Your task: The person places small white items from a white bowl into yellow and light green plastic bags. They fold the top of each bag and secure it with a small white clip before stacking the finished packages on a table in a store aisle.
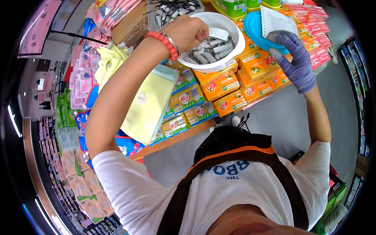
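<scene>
My bare left hand [188, 32], with a coral bead bracelet and a silver bangle at the wrist, reaches over the left rim of a white plastic tub [239, 44]. Its fingers are curled above grey tags with metal bead chains [214, 51]; whether they pinch one is hidden. A white paper piece [218, 34] also lies in the tub. My right hand [290, 55], in a purple knit glove, rests with thumb and fingers apart over a round blue lid [254, 29] and the lower edge of a printed paper sheet [277, 22] lying across it.
Orange wrapped packs [230, 102] and yellow-green wrapped packs [186, 100] are stacked beneath the tub. Yellow cloths [141, 108] lie below my left forearm. Behind stands a clear box of white tags with black cords [176, 11]. Green-labelled tubs [232, 7] and pink packs [311, 17] flank the back right.
</scene>
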Demonstrator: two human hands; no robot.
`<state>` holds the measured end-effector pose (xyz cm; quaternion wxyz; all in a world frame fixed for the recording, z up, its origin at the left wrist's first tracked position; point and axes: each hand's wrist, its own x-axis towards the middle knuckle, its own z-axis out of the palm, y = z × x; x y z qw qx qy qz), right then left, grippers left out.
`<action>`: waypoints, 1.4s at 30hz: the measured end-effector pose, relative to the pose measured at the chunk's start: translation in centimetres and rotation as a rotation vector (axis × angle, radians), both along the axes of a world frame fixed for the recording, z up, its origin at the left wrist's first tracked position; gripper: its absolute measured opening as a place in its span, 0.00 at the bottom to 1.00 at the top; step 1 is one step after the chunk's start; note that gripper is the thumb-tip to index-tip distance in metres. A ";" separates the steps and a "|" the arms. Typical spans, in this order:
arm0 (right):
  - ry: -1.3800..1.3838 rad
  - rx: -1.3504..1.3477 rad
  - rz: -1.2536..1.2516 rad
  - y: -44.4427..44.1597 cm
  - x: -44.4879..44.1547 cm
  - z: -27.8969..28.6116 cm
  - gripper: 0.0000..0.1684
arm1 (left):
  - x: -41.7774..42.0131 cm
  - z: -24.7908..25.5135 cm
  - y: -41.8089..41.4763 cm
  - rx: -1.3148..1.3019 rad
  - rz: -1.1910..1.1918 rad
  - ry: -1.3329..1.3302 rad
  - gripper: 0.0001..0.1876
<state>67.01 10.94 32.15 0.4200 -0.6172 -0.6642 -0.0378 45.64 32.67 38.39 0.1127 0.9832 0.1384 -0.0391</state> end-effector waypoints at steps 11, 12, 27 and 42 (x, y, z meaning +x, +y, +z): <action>0.125 0.066 0.144 2.6 0.8 -2.6 0.17 | 0.7 -1.3 -0.3 0.112 0.115 0.133 0.10; 0.110 0.064 0.152 2.8 0.7 -2.5 0.17 | 0.6 -1.2 -0.2 0.120 0.101 0.113 0.09; 0.107 0.068 0.237 4.2 0.7 -2.3 0.14 | -0.1 -1.4 0.6 -0.132 0.156 -0.024 0.06; 0.136 0.075 0.223 3.7 1.0 -3.6 0.14 | 0.3 -1.8 0.1 0.062 0.194 0.030 0.07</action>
